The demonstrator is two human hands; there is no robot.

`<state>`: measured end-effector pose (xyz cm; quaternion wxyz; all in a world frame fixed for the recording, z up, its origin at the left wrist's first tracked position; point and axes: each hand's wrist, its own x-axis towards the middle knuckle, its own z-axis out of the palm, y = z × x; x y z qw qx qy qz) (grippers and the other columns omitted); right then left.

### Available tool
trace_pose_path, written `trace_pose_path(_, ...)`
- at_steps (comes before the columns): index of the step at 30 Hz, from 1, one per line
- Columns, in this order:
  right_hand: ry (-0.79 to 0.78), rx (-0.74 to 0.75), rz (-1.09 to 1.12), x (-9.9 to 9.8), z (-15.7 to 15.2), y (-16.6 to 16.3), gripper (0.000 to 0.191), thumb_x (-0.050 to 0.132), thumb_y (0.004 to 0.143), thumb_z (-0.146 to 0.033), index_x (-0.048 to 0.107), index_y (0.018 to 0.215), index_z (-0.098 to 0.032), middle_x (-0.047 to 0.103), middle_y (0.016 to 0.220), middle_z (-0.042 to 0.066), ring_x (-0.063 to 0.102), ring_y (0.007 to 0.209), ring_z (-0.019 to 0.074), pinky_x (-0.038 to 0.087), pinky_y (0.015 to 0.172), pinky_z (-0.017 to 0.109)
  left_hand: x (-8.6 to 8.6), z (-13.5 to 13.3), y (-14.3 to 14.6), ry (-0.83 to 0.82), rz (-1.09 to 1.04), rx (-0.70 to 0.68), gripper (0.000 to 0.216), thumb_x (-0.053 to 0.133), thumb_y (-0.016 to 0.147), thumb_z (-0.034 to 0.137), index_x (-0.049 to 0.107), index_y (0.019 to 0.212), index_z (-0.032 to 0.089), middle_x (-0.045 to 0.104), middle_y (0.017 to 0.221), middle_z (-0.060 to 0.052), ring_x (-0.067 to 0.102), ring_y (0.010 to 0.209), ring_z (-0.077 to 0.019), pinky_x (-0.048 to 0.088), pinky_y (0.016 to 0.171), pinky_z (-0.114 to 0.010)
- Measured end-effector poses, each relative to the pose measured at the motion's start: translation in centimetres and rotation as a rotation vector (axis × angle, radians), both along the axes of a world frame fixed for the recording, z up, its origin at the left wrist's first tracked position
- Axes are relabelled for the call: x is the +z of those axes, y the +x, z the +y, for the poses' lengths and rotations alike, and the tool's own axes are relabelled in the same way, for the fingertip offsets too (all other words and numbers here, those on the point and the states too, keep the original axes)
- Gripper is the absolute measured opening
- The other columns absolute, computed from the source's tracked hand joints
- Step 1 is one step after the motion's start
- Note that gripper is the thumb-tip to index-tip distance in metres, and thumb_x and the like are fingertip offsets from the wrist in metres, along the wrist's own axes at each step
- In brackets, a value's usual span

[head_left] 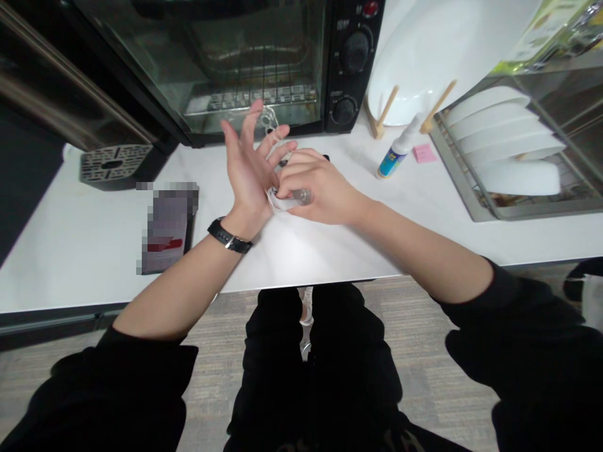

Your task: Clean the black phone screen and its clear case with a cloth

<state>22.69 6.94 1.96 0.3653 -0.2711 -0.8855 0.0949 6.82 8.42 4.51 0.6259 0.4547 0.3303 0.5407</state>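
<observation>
A see-through plastic phone case (pixel 282 204) lies between my two hands above the white counter; its ringed end (pixel 268 119) shows behind the fingertips, and much of it is covered. My left hand (pixel 252 166) is palm up with its fingers stretched and spread, against the case. Over its palm, my right hand (pixel 320 188) has its fingers curled around the case's near part. A black watch strap (pixel 230 236) circles my left wrist. On the counter left of that wrist lies a dark phone (pixel 167 229), partly pixelated.
Behind the hands stands a black toaster oven (pixel 339 81). To the right are a small spray bottle (pixel 400 147), a pink sticky note (pixel 424 153), a large white plate (pixel 438 50) on a wooden stand and a dish rack (pixel 464 182). A black drip tray (pixel 113 164) sits at left.
</observation>
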Motion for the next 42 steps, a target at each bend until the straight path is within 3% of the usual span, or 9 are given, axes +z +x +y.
trace_pose_path(5, -0.005, -0.224, -0.108, -0.2, 0.3, 0.3, 0.010, 0.062, 0.089, -0.020, 0.067, 0.081, -0.021, 0.075, 0.095, 0.002, 0.063, 0.103, 0.0233, 0.041, 0.109, 0.045, -0.2, 0.4, -0.2, 0.014, -0.093, 0.011, 0.068, 0.031, 0.106, 0.078, 0.052, 0.158, 0.040, 0.073, 0.127, -0.003, 0.069, 0.131, -0.0255, 0.059, 0.096, -0.033)
trace_pose_path(10, 0.035, -0.478, -0.116, 0.3, 0.2, 0.5, 0.005, 0.066, 0.088, -0.019, 0.067, 0.087, -0.023, 0.074, 0.093, 0.003, 0.063, 0.100, 0.0252, 0.045, 0.105, 0.046, 0.1, 0.3, 0.7, -0.059, -0.165, -0.028, 0.069, 0.031, 0.107, 0.077, 0.056, 0.156, 0.035, 0.076, 0.115, -0.006, 0.071, 0.129, -0.0267, 0.060, 0.103, -0.034)
trace_pose_path(19, 0.024, -0.665, 0.034, 0.9, 0.5, 1.1, 0.008, 0.064, 0.093, -0.016, 0.064, 0.093, -0.025, 0.074, 0.102, 0.006, 0.063, 0.102, 0.0264, 0.050, 0.102, 0.048, -1.0, -0.3, 2.1, -0.367, -0.039, -0.467, 0.071, 0.029, 0.106, 0.079, 0.071, 0.130, 0.026, 0.081, 0.110, -0.011, 0.075, 0.124, -0.0350, 0.066, 0.103, -0.051)
trace_pose_path(23, -0.010, -0.623, 0.097, 0.9, 0.5, 1.1, 0.012, 0.064, 0.093, -0.015, 0.061, 0.089, -0.026, 0.071, 0.095, 0.005, 0.063, 0.094, 0.0254, 0.053, 0.092, 0.045, -1.3, -0.1, 1.9, -0.388, 0.025, -0.489, 0.070, 0.033, 0.104, 0.081, 0.073, 0.121, 0.026, 0.081, 0.105, -0.011, 0.079, 0.112, -0.0354, 0.068, 0.094, -0.050)
trace_pose_path(27, -0.040, -0.412, 0.177, 0.8, 0.7, 1.0, 0.017, 0.066, 0.095, -0.022, 0.056, 0.081, -0.025, 0.065, 0.087, 0.003, 0.060, 0.087, 0.0230, 0.050, 0.088, 0.043, -1.0, 0.0, 2.0, -0.444, 0.011, -0.400, 0.069, 0.029, 0.107, 0.076, 0.072, 0.123, 0.024, 0.080, 0.099, -0.009, 0.081, 0.098, -0.0283, 0.068, 0.085, -0.040)
trace_pose_path(32, -0.013, -0.108, 0.133, 0.6, 0.5, 0.4, 0.015, 0.074, 0.090, -0.025, 0.062, 0.081, -0.022, 0.063, 0.080, -0.003, 0.060, 0.085, 0.0167, 0.046, 0.095, 0.038, -0.2, 0.0, 1.8, -0.233, -0.170, -0.263, 0.063, 0.024, 0.113, 0.066, 0.067, 0.134, 0.025, 0.077, 0.097, -0.003, 0.074, 0.078, -0.0152, 0.060, 0.070, -0.024)
trace_pose_path(36, -0.003, 0.070, 0.107, 0.2, 0.2, -0.1, 0.018, 0.071, 0.097, -0.035, 0.069, 0.086, -0.021, 0.069, 0.086, -0.002, 0.064, 0.095, 0.0175, 0.042, 0.098, 0.038, 0.2, 0.2, 0.7, -0.130, -0.148, -0.164, 0.063, 0.029, 0.109, 0.075, 0.055, 0.149, 0.034, 0.077, 0.101, -0.003, 0.078, 0.098, -0.0229, 0.065, 0.085, -0.033)
trace_pose_path(39, -0.029, 0.045, 0.076, -0.1, 0.3, -0.1, 0.018, 0.065, 0.099, -0.033, 0.072, 0.088, -0.021, 0.072, 0.088, -0.001, 0.065, 0.099, 0.0190, 0.041, 0.100, 0.039, 0.0, 0.5, 0.0, -0.104, -0.129, -0.084, 0.061, 0.032, 0.108, 0.073, 0.053, 0.152, 0.037, 0.076, 0.104, -0.002, 0.076, 0.114, -0.0240, 0.063, 0.103, -0.035)
trace_pose_path(42, -0.057, -0.046, 0.005, -0.1, 0.3, 0.1, 0.007, 0.068, 0.090, -0.025, 0.072, 0.086, -0.021, 0.075, 0.093, 0.000, 0.066, 0.102, 0.0217, 0.040, 0.106, 0.043, -0.2, 0.8, -0.4, -0.089, -0.079, -0.009, 0.062, 0.026, 0.109, 0.072, 0.050, 0.157, 0.041, 0.076, 0.112, -0.002, 0.071, 0.128, -0.0254, 0.059, 0.108, -0.039)
